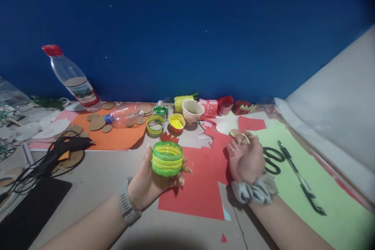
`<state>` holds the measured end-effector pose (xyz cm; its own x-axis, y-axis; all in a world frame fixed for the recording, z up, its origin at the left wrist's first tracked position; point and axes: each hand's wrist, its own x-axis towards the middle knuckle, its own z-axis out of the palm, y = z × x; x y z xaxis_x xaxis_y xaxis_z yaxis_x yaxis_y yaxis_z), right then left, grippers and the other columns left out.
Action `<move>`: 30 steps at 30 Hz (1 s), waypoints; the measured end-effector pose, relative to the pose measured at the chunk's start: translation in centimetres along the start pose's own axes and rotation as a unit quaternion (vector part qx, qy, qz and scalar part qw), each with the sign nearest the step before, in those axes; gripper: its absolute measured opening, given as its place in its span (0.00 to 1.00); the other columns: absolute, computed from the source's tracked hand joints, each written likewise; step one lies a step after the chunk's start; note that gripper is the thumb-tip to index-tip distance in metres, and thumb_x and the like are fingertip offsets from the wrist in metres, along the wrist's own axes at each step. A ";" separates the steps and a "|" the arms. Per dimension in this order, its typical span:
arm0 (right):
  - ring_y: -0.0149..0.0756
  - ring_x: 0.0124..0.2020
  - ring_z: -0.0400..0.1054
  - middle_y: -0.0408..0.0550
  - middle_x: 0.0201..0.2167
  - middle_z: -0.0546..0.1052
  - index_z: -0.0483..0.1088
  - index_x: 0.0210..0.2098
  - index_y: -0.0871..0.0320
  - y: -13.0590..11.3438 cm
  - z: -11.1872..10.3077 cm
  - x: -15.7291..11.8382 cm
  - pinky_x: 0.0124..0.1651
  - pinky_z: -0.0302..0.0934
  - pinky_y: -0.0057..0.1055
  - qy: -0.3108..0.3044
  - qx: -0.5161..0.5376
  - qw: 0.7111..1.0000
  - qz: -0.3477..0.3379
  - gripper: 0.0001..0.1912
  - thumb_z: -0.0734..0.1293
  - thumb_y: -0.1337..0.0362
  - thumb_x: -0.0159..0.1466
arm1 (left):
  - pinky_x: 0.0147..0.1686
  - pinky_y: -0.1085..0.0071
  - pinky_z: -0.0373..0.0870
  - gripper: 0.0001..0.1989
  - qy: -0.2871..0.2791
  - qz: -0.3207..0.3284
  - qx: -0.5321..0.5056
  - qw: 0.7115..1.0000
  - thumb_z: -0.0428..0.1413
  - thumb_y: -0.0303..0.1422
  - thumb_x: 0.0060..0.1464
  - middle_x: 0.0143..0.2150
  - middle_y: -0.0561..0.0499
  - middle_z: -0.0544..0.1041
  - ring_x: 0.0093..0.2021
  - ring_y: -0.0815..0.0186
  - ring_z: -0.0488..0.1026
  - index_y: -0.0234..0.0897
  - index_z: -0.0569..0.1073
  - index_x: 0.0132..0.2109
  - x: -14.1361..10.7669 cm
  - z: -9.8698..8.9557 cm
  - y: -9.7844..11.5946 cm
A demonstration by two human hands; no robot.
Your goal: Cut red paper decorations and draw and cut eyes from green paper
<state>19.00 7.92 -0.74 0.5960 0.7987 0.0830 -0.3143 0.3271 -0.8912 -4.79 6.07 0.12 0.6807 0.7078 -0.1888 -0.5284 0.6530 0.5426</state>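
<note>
My left hand is wrapped round a small green and yellow striped cup, held upright above red paper. On the right, my right hand is raised over the edge of the red and green paper, palm up with its fingers curled. It is blurred, and a thin yellowish curved piece shows at its fingertips. Black-handled scissors lie just right of that hand, partly hidden by it. Beyond the cup stand a yellow-green ring, a bowl with yellow inside and a patterned white cup.
A red-capped bottle leans at the back left, near a small bottle on orange paper. A glue gun with black cable and a black phone lie left. A pen rests on green paper.
</note>
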 end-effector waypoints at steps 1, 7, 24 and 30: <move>0.29 0.20 0.52 0.39 0.24 0.60 0.61 0.32 0.52 -0.1 0.3 -0.5 0.21 0.49 0.28 -0.007 -0.009 1.000 -0.007 0.07 0.59 0.56 0.63 | 0.35 0.67 0.67 0.38 0.001 0.000 -0.001 1.000 0.44 0.62 0.48 0.38 0.40 0.77 0.31 0.62 0.72 0.30 0.75 0.43 0.0 0.0 0.0; 0.40 0.37 0.64 0.45 0.35 0.69 0.68 0.41 0.50 -0.7 1.6 -4.7 0.44 0.60 0.40 -0.230 -0.144 0.962 -0.017 0.10 0.63 0.54 0.62 | 0.35 0.67 0.67 0.38 -0.018 0.024 0.015 0.999 0.42 0.61 0.51 0.37 0.40 0.77 0.32 0.62 0.73 0.29 0.75 0.43 -0.2 0.2 -0.1; 0.38 0.35 0.59 0.45 0.31 0.61 0.60 0.32 0.53 0.0 1.4 -6.3 0.39 0.57 0.36 -0.391 -0.177 0.902 -0.045 0.12 0.64 0.53 0.60 | 0.43 0.65 0.66 0.24 -0.111 0.002 0.309 0.945 0.47 0.50 0.57 0.45 0.45 0.73 0.46 0.56 0.69 0.40 0.71 0.52 -0.8 0.0 -0.1; 0.38 0.34 0.59 0.45 0.30 0.62 0.62 0.31 0.54 -0.4 1.4 -6.2 0.37 0.56 0.36 -0.390 -0.220 0.889 -0.094 0.05 0.59 0.66 0.64 | 0.41 0.65 0.67 0.24 -0.119 -0.032 0.303 0.945 0.55 0.50 0.51 0.40 0.46 0.74 0.42 0.57 0.70 0.38 0.72 0.49 -1.0 0.3 0.1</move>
<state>14.40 3.57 -0.29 -0.1399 0.9145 0.3795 0.1589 0.3990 -0.9031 -5.32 5.36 0.59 0.8340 0.5449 -0.0866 -0.1446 0.3674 0.9187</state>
